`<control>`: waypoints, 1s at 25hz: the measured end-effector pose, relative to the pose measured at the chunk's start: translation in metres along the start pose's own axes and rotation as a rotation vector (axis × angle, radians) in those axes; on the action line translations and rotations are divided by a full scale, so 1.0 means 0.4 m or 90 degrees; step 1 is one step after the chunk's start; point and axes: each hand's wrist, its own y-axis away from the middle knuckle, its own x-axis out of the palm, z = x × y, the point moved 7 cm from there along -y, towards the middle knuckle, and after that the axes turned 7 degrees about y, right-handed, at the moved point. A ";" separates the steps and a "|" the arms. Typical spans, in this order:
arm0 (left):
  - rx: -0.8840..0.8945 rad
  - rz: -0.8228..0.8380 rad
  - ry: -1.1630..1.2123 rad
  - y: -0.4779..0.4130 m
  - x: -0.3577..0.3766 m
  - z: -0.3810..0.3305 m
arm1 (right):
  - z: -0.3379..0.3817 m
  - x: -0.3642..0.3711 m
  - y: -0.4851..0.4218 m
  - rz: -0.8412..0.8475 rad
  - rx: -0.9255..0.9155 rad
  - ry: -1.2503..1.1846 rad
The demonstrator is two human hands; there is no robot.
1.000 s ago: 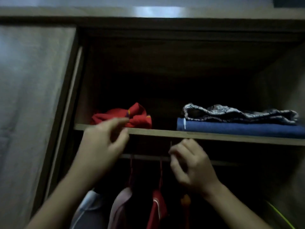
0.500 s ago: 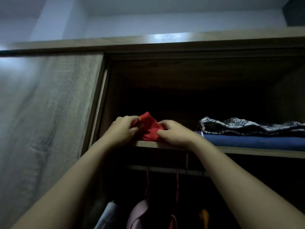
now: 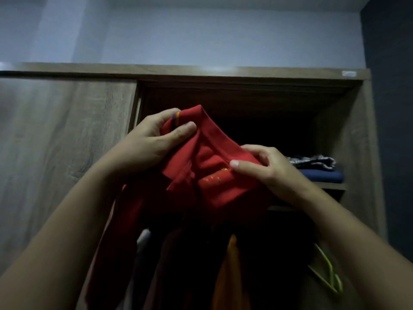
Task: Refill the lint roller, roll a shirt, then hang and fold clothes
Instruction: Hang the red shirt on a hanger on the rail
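Nothing can be read. Gold lettering on the red shirt point(image 3: 214, 175), at the centre of the frame, is too blurred to make out. A small pale sticker point(image 3: 349, 73) on the wardrobe point(image 3: 67, 130) top, upper right, is also illegible.

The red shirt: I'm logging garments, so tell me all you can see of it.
The red shirt looks like soft knit fabric, with a ribbed collar, a striped trim by the left hand and faint gold print. Both hands pinch its collar, the right hand lower. It hangs unfolded before the open wardrobe.
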 end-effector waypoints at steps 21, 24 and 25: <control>-0.395 -0.013 -0.008 0.511 0.306 0.397 | -0.323 -0.007 0.832 0.287 0.332 0.084; -0.449 0.050 0.092 0.533 0.366 0.441 | -0.322 -0.093 0.793 0.264 0.350 0.157; -0.464 0.078 0.203 0.533 0.391 0.438 | -0.329 -0.112 0.772 0.256 0.343 0.210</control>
